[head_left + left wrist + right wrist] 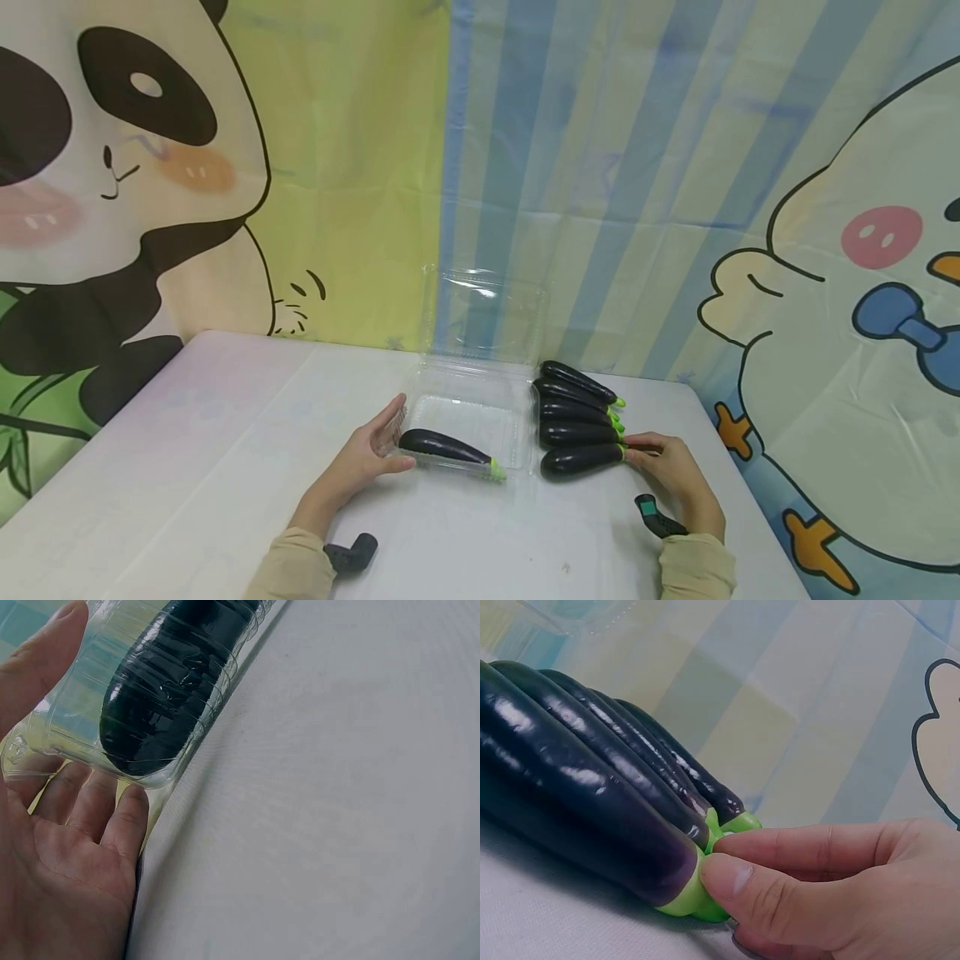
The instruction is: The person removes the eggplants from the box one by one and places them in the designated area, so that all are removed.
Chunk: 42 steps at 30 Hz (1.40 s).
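Note:
A hinged clear plastic box [468, 413] stands on the table with its lid [486, 321] raised at the back. Inside, along the front wall, lies one dark eggplant [444, 446], its green stem end to the right. My left hand [366, 457] holds the box's left side, thumb near the front corner and fingers at the outer wall. To the right of the box several eggplants [576, 408] lie side by side, green ends pointing right. With thumb and fingers, my right hand [673, 473] pinches the green end of the nearest eggplant [579, 462], which is in the row.
The white table [225, 467] meets a printed curtain [360, 208] at the back, with a panda on the left and a bird on the right. A black wrist device [352, 553] sits at the left sleeve, another wrist device [657, 518] at the right.

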Available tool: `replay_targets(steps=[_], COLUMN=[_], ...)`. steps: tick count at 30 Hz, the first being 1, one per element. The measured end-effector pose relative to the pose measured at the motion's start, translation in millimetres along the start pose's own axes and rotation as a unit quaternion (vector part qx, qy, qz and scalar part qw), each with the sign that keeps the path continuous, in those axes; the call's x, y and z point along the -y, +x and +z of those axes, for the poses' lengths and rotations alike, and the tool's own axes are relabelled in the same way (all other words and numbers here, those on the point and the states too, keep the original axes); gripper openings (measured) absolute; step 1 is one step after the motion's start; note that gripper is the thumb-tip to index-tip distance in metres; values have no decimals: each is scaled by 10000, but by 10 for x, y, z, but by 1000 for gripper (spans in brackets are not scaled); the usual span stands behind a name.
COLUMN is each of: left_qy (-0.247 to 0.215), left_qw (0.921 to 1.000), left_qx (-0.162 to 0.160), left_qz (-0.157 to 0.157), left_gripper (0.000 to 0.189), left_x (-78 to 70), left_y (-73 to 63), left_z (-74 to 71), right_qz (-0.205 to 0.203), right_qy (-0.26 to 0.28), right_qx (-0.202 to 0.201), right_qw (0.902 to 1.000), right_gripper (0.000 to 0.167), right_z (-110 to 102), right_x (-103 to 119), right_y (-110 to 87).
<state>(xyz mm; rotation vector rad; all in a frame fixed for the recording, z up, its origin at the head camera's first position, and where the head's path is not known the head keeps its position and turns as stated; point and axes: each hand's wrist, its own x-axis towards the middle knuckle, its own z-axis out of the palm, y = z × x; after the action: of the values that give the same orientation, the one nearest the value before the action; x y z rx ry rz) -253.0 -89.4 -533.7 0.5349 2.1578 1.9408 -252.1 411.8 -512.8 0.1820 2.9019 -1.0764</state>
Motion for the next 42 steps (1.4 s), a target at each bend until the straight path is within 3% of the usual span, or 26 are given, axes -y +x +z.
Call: replay_targets(steps=[9, 31, 42], left_qy=[-160, -15, 29], left_qw=[9998, 10000, 10000], left_qx=[61, -16, -73], left_qz=[103, 13, -59], left_gripper=[101, 102, 103], left_x=[13, 41, 1], left_y=[9, 0, -6], left_z=[-2, -5, 7], right_qz=[-44, -7, -605], right_qy=[34, 166, 129], right_qx=[-32, -42, -308], right_qw=[10000, 9999, 9976], right_gripper=[32, 31, 30], right_z=[-22, -72, -165], right_x=[8, 57, 171], right_y=[-11, -42, -59])
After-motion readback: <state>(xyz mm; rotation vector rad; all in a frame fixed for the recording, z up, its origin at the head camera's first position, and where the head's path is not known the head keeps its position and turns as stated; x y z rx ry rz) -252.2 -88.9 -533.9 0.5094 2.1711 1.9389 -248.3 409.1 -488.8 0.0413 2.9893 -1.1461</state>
